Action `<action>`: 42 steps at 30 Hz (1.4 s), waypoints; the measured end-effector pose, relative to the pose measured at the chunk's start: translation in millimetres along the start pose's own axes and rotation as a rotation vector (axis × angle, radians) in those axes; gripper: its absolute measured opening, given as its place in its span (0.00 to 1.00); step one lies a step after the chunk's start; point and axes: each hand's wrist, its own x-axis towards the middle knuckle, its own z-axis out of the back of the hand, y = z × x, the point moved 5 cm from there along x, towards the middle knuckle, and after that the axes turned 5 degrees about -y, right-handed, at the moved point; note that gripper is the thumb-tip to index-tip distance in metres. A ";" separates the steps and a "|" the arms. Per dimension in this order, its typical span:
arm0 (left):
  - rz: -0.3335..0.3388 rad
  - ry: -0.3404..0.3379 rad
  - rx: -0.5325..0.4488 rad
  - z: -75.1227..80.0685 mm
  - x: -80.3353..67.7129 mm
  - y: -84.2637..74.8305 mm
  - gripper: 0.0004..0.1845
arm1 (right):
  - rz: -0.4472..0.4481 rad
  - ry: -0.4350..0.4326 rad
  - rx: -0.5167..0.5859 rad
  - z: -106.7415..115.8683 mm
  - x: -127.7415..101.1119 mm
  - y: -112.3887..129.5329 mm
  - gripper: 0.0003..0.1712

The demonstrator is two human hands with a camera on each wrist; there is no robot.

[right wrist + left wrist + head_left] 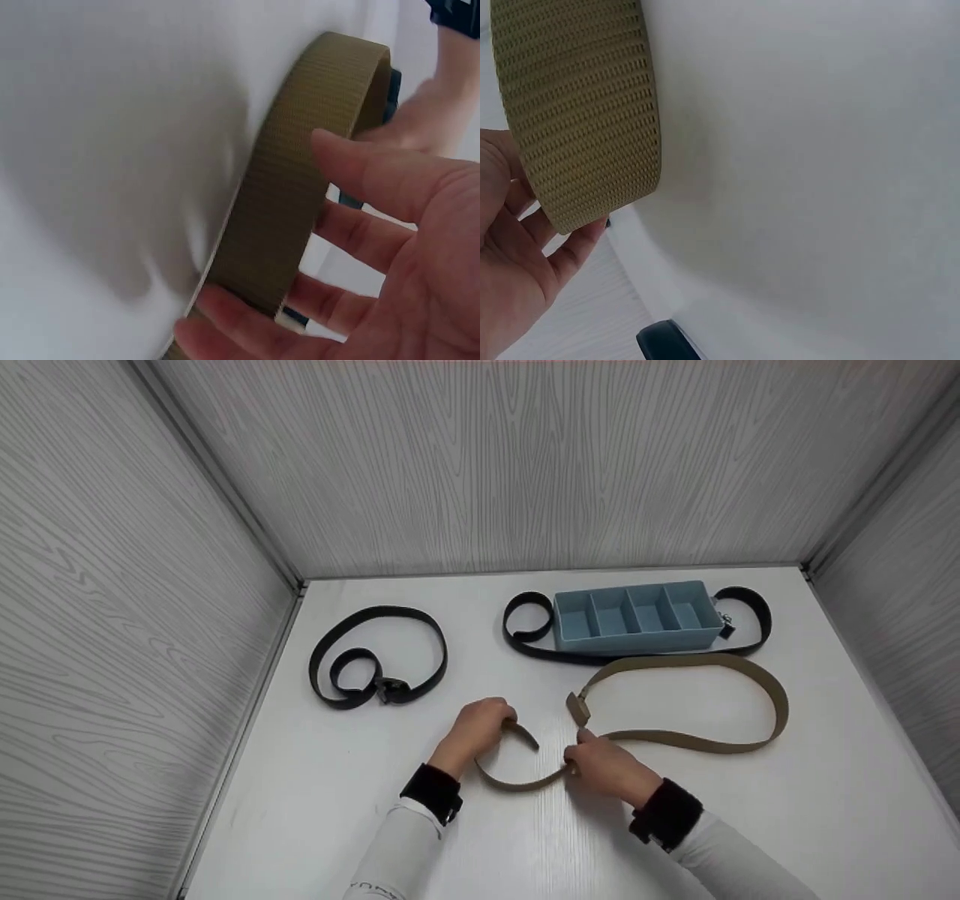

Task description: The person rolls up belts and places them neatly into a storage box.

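Observation:
A tan webbing belt (780, 709) stands on its edge in a wide loop on the right, its buckle (577, 709) near the middle of the table. My left hand (480, 727) holds the strap close to its free end, which curls back to the right. In the left wrist view the woven strap (585, 112) passes in front of the fingers. Farther along the same strap, my right hand (607, 769) grips it just below the buckle. The right wrist view has the thumb (352, 161) at the upper edge of the webbing (277, 202) and fingertips around its lower part.
On the left lies a coiled black belt (442, 652) with a dark buckle (386, 690). At the back right, a blue tray (637, 643) with several compartments stands against another black belt (765, 619). Grey wood-grain panels (480, 472) enclose the white table (337, 810).

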 end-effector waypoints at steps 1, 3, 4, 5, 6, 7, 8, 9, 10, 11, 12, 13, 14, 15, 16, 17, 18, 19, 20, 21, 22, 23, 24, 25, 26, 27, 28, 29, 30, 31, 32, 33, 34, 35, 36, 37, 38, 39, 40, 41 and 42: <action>-0.033 -0.011 0.004 0.3 -0.2 -3.2 0.15 | -0.011 -0.003 -0.016 -1.7 3.2 2.0 0.04; -0.086 -0.035 0.035 0.6 -0.3 -8.2 0.16 | -0.030 -0.021 -0.050 -4.1 9.3 5.4 0.04; -0.102 -0.049 0.056 0.9 -0.2 -9.9 0.16 | -0.036 -0.030 -0.064 -5.1 12.2 7.0 0.03; -0.111 -0.064 0.080 1.1 0.0 -11.2 0.17 | -0.033 -0.036 -0.085 -6.5 15.1 8.5 0.03; -0.113 -0.078 0.106 1.1 0.3 -12.2 0.17 | -0.021 -0.045 -0.103 -7.6 17.9 10.4 0.03; -0.113 -0.088 0.130 0.9 0.7 -13.3 0.17 | -0.003 -0.052 -0.120 -9.0 20.6 12.3 0.04; -0.110 -0.095 0.146 0.5 1.2 -14.4 0.16 | 0.015 -0.060 -0.133 -10.4 23.2 14.0 0.04; -0.108 -0.099 0.160 -0.1 1.6 -15.8 0.16 | 0.038 -0.070 -0.142 -11.4 25.5 15.9 0.04; -0.108 -0.100 0.165 -0.7 1.8 -17.7 0.15 | 0.062 -0.074 -0.155 -13.0 27.4 17.5 0.06; -0.105 -0.094 0.159 -1.4 2.0 -19.4 0.14 | 0.082 -0.078 -0.164 -14.5 29.2 18.6 0.08; -0.102 -0.084 0.148 -2.0 1.8 -21.3 0.13 | 0.102 -0.087 -0.169 -15.4 30.5 19.4 0.11; -0.095 -0.073 0.128 -2.5 1.7 -23.1 0.12 | 0.117 -0.093 -0.169 -16.1 31.2 19.8 0.14; -0.083 -0.064 0.104 -2.7 1.5 -24.4 0.11 | 0.128 -0.096 -0.170 -16.6 31.7 19.7 0.16; -0.071 -0.058 0.089 -2.7 1.4 -25.4 0.11 | 0.140 -0.101 -0.178 -16.8 31.8 19.6 0.18; -0.055 -0.054 0.067 -2.5 1.2 -25.9 0.11 | 0.150 -0.105 -0.184 -17.0 31.9 19.2 0.20; -0.035 -0.050 0.047 -2.3 1.2 -25.7 0.11 | 0.156 -0.108 -0.184 -16.8 31.7 18.6 0.21; -0.018 -0.051 0.034 -2.0 1.1 -25.4 0.10 | 0.163 -0.111 -0.182 -16.3 31.3 18.2 0.22; 0.000 -0.054 0.015 -2.0 1.2 -24.5 0.10 | 0.168 -0.111 -0.178 -16.1 31.1 17.7 0.23; 0.013 -0.060 0.002 -1.9 1.4 -23.8 0.10 | 0.175 -0.112 -0.178 -15.9 30.8 17.1 0.24; 0.021 -0.065 -0.007 -2.1 1.3 -23.1 0.10 | 0.181 -0.113 -0.176 -15.7 30.5 16.7 0.24; 0.030 -0.067 -0.018 -2.5 1.1 -22.3 0.10 | 0.188 -0.113 -0.170 -15.6 30.3 16.2 0.25; 0.035 -0.073 -0.028 -2.9 0.8 -21.9 0.10 | 0.194 -0.113 -0.161 -16.0 30.1 15.4 0.24; 0.037 -0.081 -0.039 -3.2 0.4 -21.7 0.10 | 0.200 -0.117 -0.151 -16.5 30.0 14.5 0.23; 0.037 -0.089 -0.048 -3.6 0.0 -21.8 0.11 | 0.202 -0.123 -0.143 -16.6 29.7 13.6 0.22; 0.034 -0.097 -0.052 -3.9 -0.2 -22.2 0.11 | 0.204 -0.136 -0.137 -16.5 29.6 12.6 0.20; 0.035 -0.102 -0.063 -4.5 -0.6 -22.6 0.11 | 0.200 -0.153 -0.134 -15.7 29.5 11.5 0.17; 0.036 -0.107 -0.077 -5.0 -0.9 -23.1 0.12 | 0.193 -0.175 -0.133 -14.9 29.4 10.4 0.14; 0.036 -0.113 -0.098 -5.2 -1.0 -23.8 0.13 | 0.190 -0.207 -0.134 -13.4 29.3 9.2 0.11; 0.037 -0.113 -0.121 -5.8 -0.9 -24.4 0.14 | 0.183 -0.233 -0.138 -11.6 29.2 8.1 0.08; 0.033 -0.113 -0.140 -6.3 -1.1 -24.9 0.15 | 0.171 -0.255 -0.141 -9.9 29.3 7.0 0.05; 0.025 -0.118 -0.158 -6.5 -1.0 -25.5 0.17 | 0.160 -0.273 -0.143 -8.4 29.6 5.7 0.04; 0.018 -0.123 -0.176 -6.8 -1.0 -25.9 0.18 | 0.146 -0.288 -0.146 -7.4 30.0 4.1 0.03; 0.008 -0.135 -0.191 -7.1 -0.5 -26.2 0.19 | 0.134 -0.296 -0.145 -6.7 30.4 2.6 0.04; -0.002 -0.145 -0.215 -7.3 0.2 -26.5 0.19 | 0.124 -0.303 -0.142 -6.1 30.8 1.3 0.05; -0.007 -0.156 -0.232 -7.6 0.9 -26.5 0.18 | 0.106 -0.298 -0.136 -6.1 31.3 -0.2 0.06; -0.008 -0.170 -0.246 -7.8 1.7 -26.4 0.16 | 0.091 -0.299 -0.130 -6.2 31.6 -1.6 0.06; -0.003 -0.186 -0.254 -8.0 2.6 -26.3 0.13 | 0.080 -0.301 -0.127 -6.3 31.8 -2.8 0.07; 0.011 -0.195 -0.262 -8.4 3.3 -25.9 0.11 | 0.070 -0.304 -0.124 -6.7 32.0 -4.1 0.07; 0.028 -0.202 -0.262 -8.7 3.9 -25.5 0.07 | 0.061 -0.305 -0.119 -6.8 32.1 -5.0 0.07; 0.050 -0.196 -0.257 -9.0 4.2 -25.2 0.02 | 0.058 -0.308 -0.116 -7.0 32.0 -5.8 0.07; 0.071 -0.188 -0.238 -9.3 3.9 -24.9 0.01 | 0.056 -0.311 -0.113 -7.4 32.2 -6.7 0.07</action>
